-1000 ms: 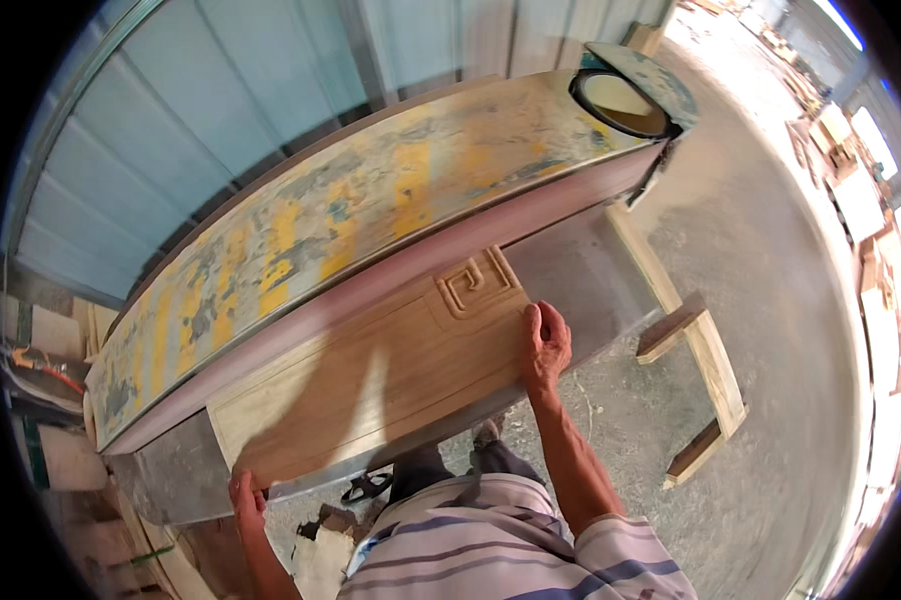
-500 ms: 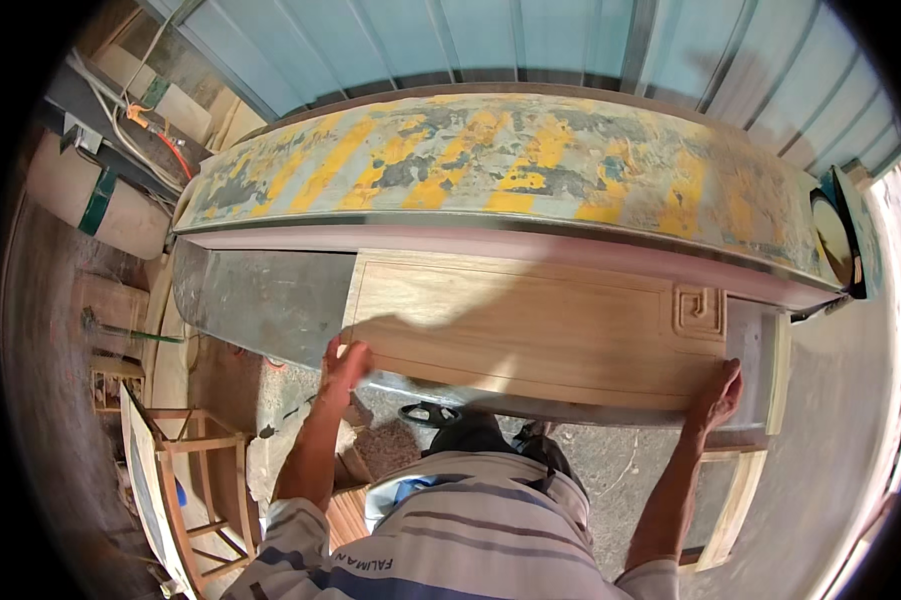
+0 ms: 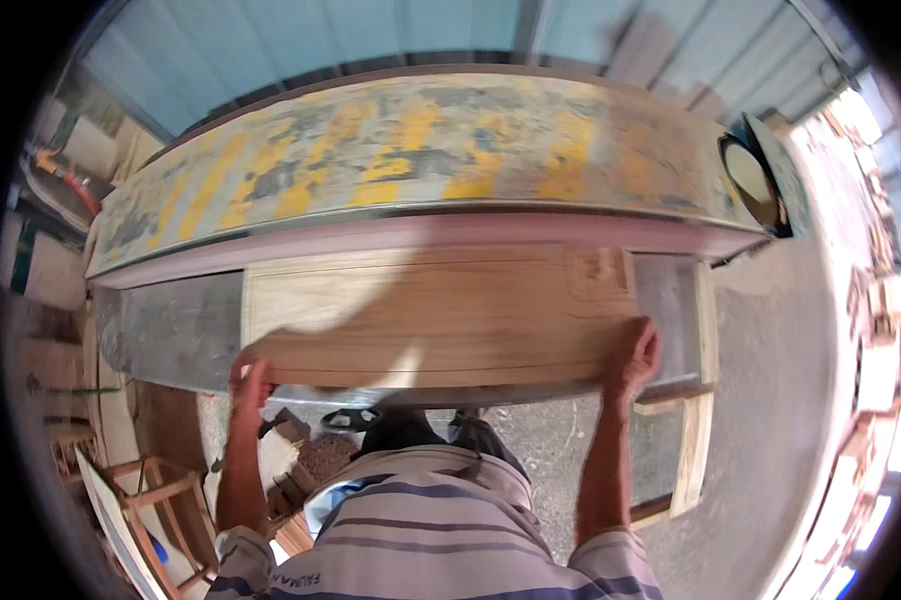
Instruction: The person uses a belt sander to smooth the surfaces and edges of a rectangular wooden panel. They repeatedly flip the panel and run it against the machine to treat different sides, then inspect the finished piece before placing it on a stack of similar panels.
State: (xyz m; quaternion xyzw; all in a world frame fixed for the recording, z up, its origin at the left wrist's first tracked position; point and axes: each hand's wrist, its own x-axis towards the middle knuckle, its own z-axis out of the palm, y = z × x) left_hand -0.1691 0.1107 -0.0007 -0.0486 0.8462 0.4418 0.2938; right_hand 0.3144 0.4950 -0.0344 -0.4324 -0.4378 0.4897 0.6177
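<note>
A pale wooden panel (image 3: pixel 430 330), long and rectangular, lies across a grey metal table bed (image 3: pixel 180 315) in front of me. A thin line is cut along its border, and a small carved square (image 3: pixel 598 272), blurred, marks its far right corner. My left hand (image 3: pixel 253 378) is closed on the panel's near left corner. At the near right corner my right hand (image 3: pixel 634 352) grips the edge, fingers curled. Both forearms reach up from below, and their shadows fall over the wood.
Behind the panel runs a long machine guard (image 3: pixel 410 150) with worn yellow stripes and a pink lower face. A round opening (image 3: pixel 748 175) sits at its right end. Wooden frames (image 3: pixel 692 455) stand at lower right, a wooden stand (image 3: pixel 155 500) at lower left. Blue corrugated sheeting (image 3: pixel 370 30) rises behind.
My view has swung to the right, so the machine, panel and hands appear further left. Against the table, the panel has shifted slightly left, with both hands still on it.
</note>
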